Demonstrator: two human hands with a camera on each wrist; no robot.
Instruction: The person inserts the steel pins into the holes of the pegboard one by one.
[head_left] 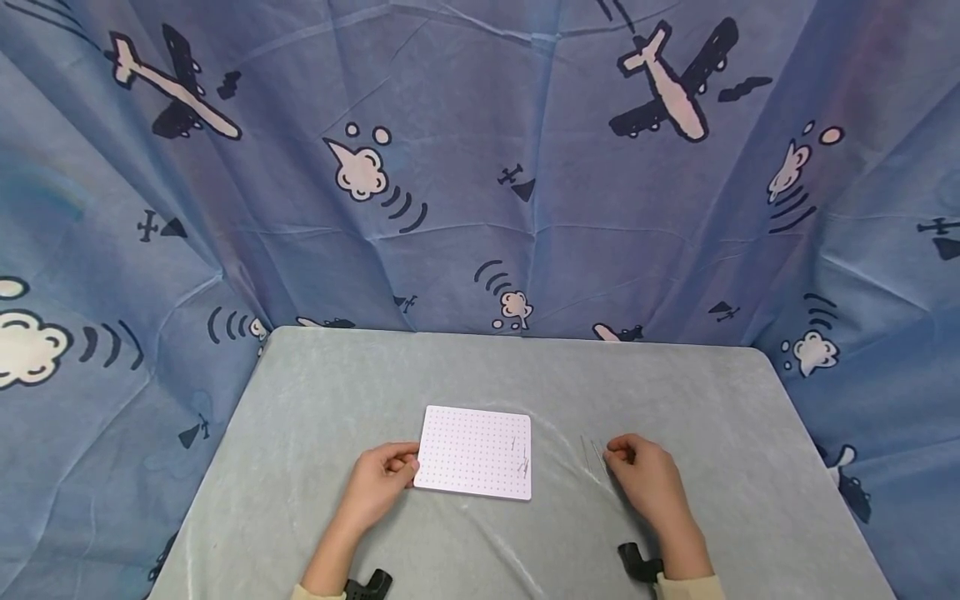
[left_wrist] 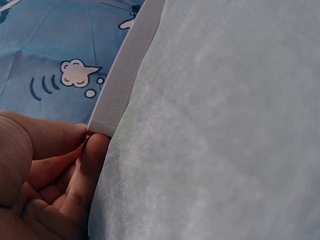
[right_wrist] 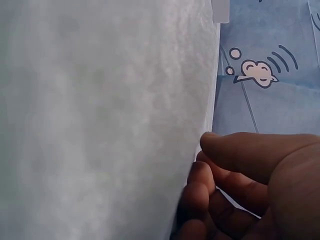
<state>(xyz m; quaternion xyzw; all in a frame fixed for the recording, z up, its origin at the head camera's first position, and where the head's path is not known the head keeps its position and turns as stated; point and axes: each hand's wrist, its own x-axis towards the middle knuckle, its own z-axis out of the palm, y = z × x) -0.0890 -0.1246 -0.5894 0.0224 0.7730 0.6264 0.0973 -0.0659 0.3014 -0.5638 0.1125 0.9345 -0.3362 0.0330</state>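
Note:
A flat pale board [head_left: 468, 450] dotted with a grid of small marks lies mid-table. Several thin dark pins [head_left: 525, 465] show near its right edge. My left hand [head_left: 382, 479] pinches the board's near left corner; in the left wrist view, thumb and finger meet at the corner of its thick side [left_wrist: 125, 75]. To the right, a few thin needle-like pieces [head_left: 586, 452] lie on the cloth. My right hand [head_left: 641, 475] is bent down beside them, fingertips right at the nearest one. I cannot tell whether the right fingers hold a needle.
A pale grey-green cloth with creases covers the table [head_left: 337, 375]. Behind and at both sides hangs a blue curtain [head_left: 450, 167] printed with planes and clouds. Black wrist mounts [head_left: 639, 564] sit on both forearms.

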